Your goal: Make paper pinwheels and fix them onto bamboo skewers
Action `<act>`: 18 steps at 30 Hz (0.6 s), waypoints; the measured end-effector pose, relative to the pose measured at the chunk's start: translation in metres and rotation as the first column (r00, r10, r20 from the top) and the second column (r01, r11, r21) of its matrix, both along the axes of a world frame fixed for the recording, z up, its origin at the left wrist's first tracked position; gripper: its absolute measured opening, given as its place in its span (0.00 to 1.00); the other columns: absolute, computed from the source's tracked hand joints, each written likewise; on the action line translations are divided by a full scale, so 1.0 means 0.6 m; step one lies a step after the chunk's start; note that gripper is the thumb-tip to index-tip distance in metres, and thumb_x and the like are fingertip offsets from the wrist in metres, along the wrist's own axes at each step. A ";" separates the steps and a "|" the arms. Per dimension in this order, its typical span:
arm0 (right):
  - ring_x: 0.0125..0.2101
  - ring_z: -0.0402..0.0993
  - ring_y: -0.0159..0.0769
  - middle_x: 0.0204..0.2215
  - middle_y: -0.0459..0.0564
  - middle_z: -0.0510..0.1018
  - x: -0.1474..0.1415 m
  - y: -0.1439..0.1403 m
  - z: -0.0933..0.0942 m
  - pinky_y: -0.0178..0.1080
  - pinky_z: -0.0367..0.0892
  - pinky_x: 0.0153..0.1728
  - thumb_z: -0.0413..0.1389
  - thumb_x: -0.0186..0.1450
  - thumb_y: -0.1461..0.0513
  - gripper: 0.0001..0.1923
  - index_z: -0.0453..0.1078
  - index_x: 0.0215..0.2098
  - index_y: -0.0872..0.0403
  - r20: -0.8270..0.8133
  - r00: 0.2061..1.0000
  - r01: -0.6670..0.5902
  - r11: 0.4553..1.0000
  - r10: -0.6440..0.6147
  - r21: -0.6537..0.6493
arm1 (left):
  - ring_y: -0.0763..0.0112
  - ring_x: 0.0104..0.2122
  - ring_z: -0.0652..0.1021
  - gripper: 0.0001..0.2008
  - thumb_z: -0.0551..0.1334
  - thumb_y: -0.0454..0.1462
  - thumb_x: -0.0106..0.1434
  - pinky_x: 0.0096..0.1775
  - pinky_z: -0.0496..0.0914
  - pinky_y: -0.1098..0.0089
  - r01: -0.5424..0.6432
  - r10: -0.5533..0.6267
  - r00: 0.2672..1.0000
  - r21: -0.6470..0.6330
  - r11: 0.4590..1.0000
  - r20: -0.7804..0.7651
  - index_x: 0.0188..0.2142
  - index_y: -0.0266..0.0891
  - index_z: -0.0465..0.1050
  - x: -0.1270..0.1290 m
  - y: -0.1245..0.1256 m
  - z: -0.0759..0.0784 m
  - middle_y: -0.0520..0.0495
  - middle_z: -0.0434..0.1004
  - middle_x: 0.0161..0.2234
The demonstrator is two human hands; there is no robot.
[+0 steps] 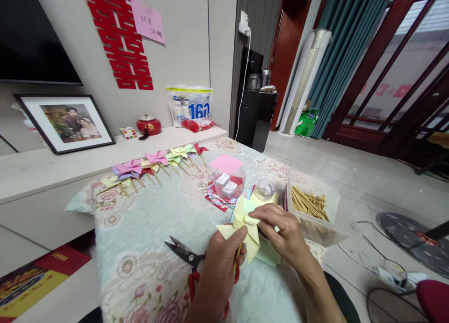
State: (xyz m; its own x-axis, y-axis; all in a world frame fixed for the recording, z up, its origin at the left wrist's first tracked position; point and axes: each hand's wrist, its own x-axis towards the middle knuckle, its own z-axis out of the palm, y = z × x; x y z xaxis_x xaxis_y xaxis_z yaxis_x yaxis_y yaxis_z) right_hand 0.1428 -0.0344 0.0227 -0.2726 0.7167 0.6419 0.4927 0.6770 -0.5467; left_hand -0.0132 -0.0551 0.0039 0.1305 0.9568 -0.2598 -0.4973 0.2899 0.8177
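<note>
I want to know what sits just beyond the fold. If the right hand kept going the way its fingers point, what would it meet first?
The right hand points left, so probably the yellow paper pinwheel it already pinches, then the left hand.

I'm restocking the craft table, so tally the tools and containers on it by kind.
Red-handled metal scissors: 1
Round clear plastic tubs: 2
Clear rectangular plastic box of wooden sticks: 1
Total: 4
</note>
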 end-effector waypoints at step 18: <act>0.34 0.73 0.38 0.34 0.48 0.77 0.001 -0.014 0.011 0.37 0.67 0.35 0.55 0.68 0.55 0.10 0.73 0.40 0.52 -0.197 0.945 0.162 0.899 -0.260 -0.406 | 0.74 0.21 0.69 0.13 0.72 0.44 0.51 0.24 0.65 0.73 -0.251 0.250 0.967 0.007 0.968 0.047 0.29 0.38 0.76 -0.008 0.011 -0.023 0.53 0.71 0.21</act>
